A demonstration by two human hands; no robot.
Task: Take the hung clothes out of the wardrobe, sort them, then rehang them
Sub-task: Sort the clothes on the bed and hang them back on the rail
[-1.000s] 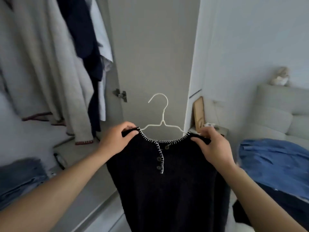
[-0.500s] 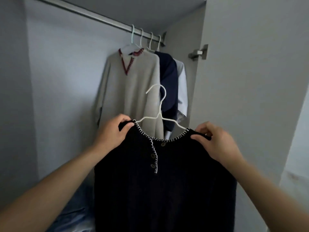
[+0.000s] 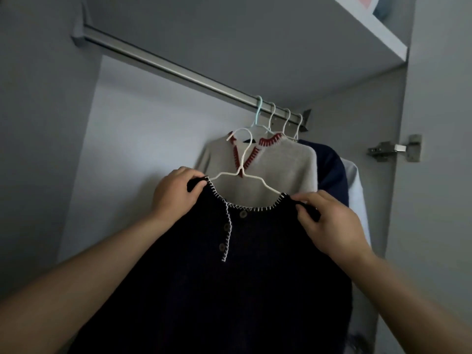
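Grey wardrobe walls enclose 1 metal rail beneath 1 shelf. 1 black sweater on 1 white hanger is held up below the rail; left hand and right hand each pinch a shoulder. Behind hang 3 garments on 4 hooks: beige sweater, navy garment, pale shirt. 1 hinge sits right.

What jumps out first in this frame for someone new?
Front and centre, a black knit top with white stitched trim on a white hanger, gripped at its shoulders by the left hand and right hand. Behind, the steel rail carries a beige sweater at its right end.
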